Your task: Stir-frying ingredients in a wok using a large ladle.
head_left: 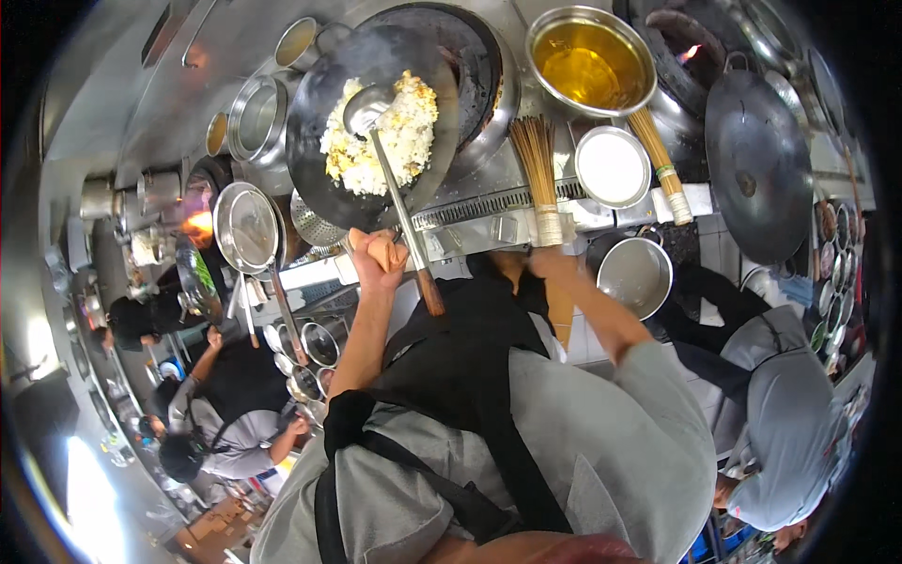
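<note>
Small red mark on co-worker's grey shirt (785, 442), too small to read. Left hand (379, 258) clenched on near rim of wok (315, 169), beside burner; right hand (545, 263) by bamboo brush (537, 174), fingers obscured, grip can't be told. Ladle (396, 188) in wok, bowl on rice (413, 122), long axis slanting nearer and rightward to wooden end.

Ahead of me and slightly left sits my dark, round wok (310, 113), holding white rice (404, 155) flecked with yellow, heaped loosely across its middle. My metal ladle (398, 201) lies slantwise, its bowl in the rice, its long shaft crossing the rim and ending in brown wood nearest me.
</note>
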Demonstrator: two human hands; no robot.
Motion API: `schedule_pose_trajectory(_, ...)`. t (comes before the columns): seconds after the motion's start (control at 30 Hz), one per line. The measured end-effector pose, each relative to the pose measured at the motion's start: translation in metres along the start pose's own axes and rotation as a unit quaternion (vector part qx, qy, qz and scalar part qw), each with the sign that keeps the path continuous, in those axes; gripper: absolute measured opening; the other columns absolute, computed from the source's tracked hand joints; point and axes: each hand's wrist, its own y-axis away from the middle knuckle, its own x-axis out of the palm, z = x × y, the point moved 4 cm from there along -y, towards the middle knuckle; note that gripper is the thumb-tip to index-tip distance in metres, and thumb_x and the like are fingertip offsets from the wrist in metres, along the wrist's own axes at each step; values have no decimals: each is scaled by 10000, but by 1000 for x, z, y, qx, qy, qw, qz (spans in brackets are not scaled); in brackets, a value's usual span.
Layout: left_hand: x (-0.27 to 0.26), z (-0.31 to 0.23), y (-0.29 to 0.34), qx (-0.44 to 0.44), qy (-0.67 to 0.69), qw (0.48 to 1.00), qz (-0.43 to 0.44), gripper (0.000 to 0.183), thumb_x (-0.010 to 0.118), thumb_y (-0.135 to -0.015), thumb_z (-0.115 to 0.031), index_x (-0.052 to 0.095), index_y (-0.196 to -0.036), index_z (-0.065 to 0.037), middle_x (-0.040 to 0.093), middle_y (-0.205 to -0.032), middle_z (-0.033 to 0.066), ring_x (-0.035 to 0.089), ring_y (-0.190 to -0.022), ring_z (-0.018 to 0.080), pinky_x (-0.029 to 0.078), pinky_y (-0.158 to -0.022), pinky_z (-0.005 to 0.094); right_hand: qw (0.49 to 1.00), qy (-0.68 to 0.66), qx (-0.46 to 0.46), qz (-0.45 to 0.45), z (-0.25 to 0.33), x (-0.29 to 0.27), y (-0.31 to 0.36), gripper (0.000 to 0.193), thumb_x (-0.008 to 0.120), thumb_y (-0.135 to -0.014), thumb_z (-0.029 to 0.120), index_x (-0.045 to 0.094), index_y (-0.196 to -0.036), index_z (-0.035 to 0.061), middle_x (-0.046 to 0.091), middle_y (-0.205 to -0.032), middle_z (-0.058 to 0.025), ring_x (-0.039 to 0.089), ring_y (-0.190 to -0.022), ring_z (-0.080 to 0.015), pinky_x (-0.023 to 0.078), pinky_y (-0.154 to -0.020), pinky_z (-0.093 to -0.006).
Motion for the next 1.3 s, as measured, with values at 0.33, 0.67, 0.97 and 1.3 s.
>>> schedule_pose_trajectory(0.33, 46, 1, -100, -8, 17, 995, 97, 137, 558, -837, -163, 539, -939, -73, 597, -843, 94, 627, -776, 265, 545, -689, 449, 772, -567, -138, -251, 200, -242, 111, 329, 620, -870, 147, 486, -1132, -2, 543, -726, -48, 497, -480, -129, 389, -412, -303)
schedule_pose_trajectory(0.67, 52, 4, -85, 1, -6, 1000, -22, 303, 743, -770, -234, 609, -925, -10, 646, -819, 83, 650, -681, 216, 512, -572, 358, 948, -213, -91, -219, 160, -235, 233, 283, 562, -934, 225, 536, -1126, 18, 575, -653, -81, 581, -535, -208, 453, -496, -344)
schedule_pose_trajectory(0.97, 60, -2, -80, -61, 4, 998, 18, 230, 592, -871, -193, 556, -991, 0, 655, -843, 148, 668, -718, 304, 555, -600, 448, 959, -71, -17, -275, 185, -275, 277, 386, 570, -909, 247, 554, -1236, 44, 647, -965, -257, 627, -938, -414, 477, -806, -448)
schedule_pose_trajectory(1.3, 65, -40, 29, -167, -10, 983, 72, 152, 477, -911, -138, 534, -856, -9, 616, -741, 148, 633, -608, 301, 510, -463, 458, 967, 0, -39, -254, 177, -270, 315, 426, 565, -931, 256, 507, -1308, 67, 658, -858, -237, 641, -816, -421, 494, -763, -440)
